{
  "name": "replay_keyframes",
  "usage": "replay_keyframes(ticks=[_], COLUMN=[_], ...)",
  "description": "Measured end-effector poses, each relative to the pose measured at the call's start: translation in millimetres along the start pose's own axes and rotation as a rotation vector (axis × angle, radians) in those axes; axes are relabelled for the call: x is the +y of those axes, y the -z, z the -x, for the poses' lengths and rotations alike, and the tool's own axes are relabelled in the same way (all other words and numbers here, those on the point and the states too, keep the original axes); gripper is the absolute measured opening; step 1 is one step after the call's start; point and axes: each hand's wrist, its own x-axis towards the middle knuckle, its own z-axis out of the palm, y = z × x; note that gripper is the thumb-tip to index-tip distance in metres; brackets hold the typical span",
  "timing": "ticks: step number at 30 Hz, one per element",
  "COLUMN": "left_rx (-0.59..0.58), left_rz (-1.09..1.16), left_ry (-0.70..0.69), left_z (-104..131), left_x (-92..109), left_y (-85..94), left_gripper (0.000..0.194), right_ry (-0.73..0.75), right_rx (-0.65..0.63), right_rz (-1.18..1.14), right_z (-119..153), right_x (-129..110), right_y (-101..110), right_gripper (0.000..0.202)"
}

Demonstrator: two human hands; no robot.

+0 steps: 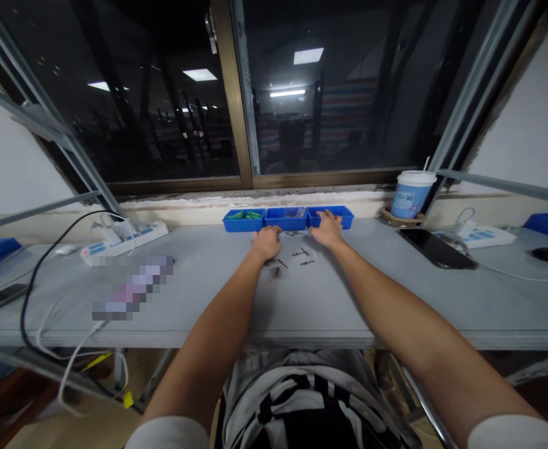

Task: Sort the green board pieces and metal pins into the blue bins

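My left hand (268, 243) is low over the grey table just in front of the middle blue bin (286, 222). Its fingers are curled together, and whatever they may hold is hidden. My right hand (326, 229) reaches over the front rim of the right blue bin (347, 218), fingers somewhat apart, with nothing visible in them. Between the hands lie several small dark pieces with thin shanks, like rivets or screws (307, 262). Closer to me is a blurred brownish small piece (277, 272). The left blue bin (229, 223) holds green packets (250, 214).
A lidded paper cup (413, 194) in a cardboard holder and a black phone (437, 248) are at the right. Power strips (125, 242) stand on both sides, their cables (27, 299) trailing at the left. A pixelated object (133, 288) lies left. Behind runs a window (325, 125).
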Motion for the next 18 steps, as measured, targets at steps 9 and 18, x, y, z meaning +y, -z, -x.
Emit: replay_keyframes(ticks=[9, 18], left_rx=[-0.012, -0.037], left_rz=[-0.019, -0.056], left_ry=[-0.006, -0.032], left_z=[1.5, 2.5], left_x=[1.9, 3.8], left_y=[0.2, 0.2], left_gripper=[0.032, 0.029], right_ry=[0.165, 0.332], right_rx=[-0.601, -0.606], right_rz=[0.214, 0.291], right_z=[8.4, 19.8], right_x=[-18.5, -25.6], right_y=[9.8, 14.2], right_gripper=[0.023, 0.023])
